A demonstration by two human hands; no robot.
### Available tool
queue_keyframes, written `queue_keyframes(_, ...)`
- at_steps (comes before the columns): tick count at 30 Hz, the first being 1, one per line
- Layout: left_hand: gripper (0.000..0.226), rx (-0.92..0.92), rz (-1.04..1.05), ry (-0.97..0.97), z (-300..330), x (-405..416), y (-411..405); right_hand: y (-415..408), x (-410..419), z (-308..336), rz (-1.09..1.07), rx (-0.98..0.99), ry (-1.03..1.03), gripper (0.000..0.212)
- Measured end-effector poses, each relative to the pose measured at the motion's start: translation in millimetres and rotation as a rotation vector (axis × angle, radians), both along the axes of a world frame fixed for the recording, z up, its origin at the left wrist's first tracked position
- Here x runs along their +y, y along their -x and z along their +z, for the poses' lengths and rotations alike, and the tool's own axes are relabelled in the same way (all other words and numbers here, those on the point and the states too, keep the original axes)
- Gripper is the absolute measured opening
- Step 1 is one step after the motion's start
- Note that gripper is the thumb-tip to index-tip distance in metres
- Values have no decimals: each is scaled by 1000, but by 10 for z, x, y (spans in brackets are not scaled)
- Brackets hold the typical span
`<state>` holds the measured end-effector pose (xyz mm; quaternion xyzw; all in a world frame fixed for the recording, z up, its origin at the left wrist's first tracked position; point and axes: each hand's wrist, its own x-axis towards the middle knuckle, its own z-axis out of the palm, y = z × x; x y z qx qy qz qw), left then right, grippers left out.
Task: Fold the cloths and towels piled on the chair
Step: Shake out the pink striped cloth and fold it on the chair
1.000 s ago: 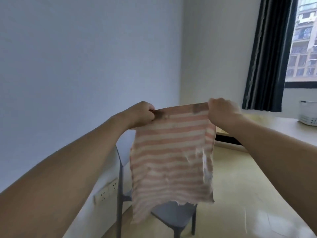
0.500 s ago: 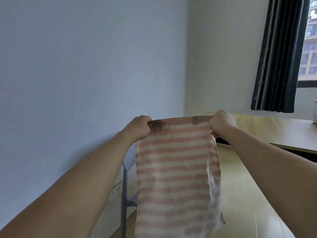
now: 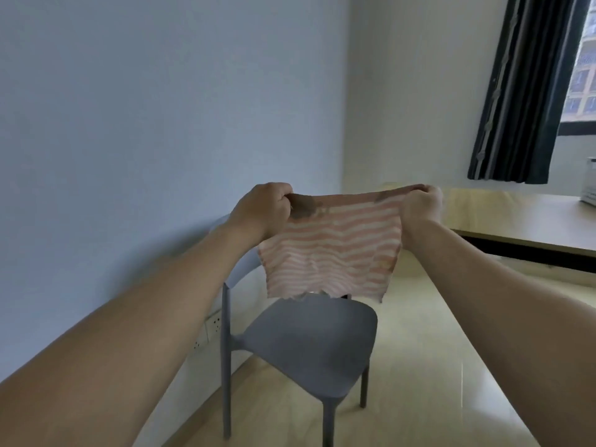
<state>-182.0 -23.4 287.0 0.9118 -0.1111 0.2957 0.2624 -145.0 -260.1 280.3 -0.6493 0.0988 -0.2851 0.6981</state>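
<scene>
A pink and white striped cloth (image 3: 332, 250) hangs in the air in front of me, spread wide, with a frayed lower edge and dark stains near its top corners. My left hand (image 3: 263, 209) grips its top left corner. My right hand (image 3: 419, 206) grips its top right corner. Below the cloth stands a grey plastic chair (image 3: 309, 343); its seat shows bare, and the cloth's lower edge hangs just above the seat's far end.
A pale blue wall (image 3: 129, 124) with sockets (image 3: 206, 330) runs along the left, close behind the chair. A wooden desk (image 3: 516, 221) stands at the right under a dark curtain (image 3: 516, 91), with a white basket (image 3: 588, 182) at its edge. The floor (image 3: 419, 366) is glossy tile.
The cloth now hangs about half as long as before, and my hands hold it wider apart. The view has dropped, bringing the whole chair seat into sight.
</scene>
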Motion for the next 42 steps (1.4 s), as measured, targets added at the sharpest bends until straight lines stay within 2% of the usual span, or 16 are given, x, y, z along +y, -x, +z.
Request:
queue_keyframes(2, 22, 175, -15, 31, -419, -48, 64, 140, -79, -459, -44, 111, 213, 41)
queue_keyframes(4, 26, 374, -3, -10, -919, -105, 137, 314, -182, -988, -60, 260, 529, 36)
queue_keyframes(7, 28, 659, -15, -101, -1702, -167, 274, 547, -360, -1729, 70, 570, 870, 28)
queue_keyframes(10, 36, 848, -75, -168, -2271, -140, 376, 622, -473, -2238, 251, 814, 1118, 28)
queue_keyframes(12, 31, 914, -76, -197, -2440, -109, 374, 586, -476, -2410, 315, 868, 1228, 35)
queue_keyframes(15, 28, 926, -50, -252, -2487, -63, 222, 413, -438, -2481, 362, 877, 1256, 34)
queue_keyframes(23, 21, 837, 89, -239, -2659, 211, -673, -418, -244, -2547, 394, 801, 1127, 29)
queue_keyframes(26, 16, 784, 26, -108, -2820, 139, -1033, -632, -176, -2775, 417, 853, 1063, 25)
queue_keyframes(28, 15, 725, -37, 66, -2955, 21, -1253, -744, -208, -3020, 392, 915, 992, 27)
queue_keyframes(31, 18, 663, -23, 293, -3205, -79, -1456, -845, -341, -3372, 308, 968, 775, 24)
queue_keyframes(33, 25, 652, 53, 308, -3417, -57, -1517, -901, -415, -3582, 244, 925, 536, 27)
queue_keyframes(35, 20, 622, 113, 204, -3575, -15, -1589, -964, -430, -3750, 185, 854, 341, 25)
queue_keyframes(38, 10, 552, 103, -99, -3660, -25, -1747, -1039, -413, -3965, 144, 766, 146, 25)
queue_keyframes(42, 20, 526, 89, -360, -3716, -86, -1883, -1056, -402, -4237, 259, 774, -47, 18)
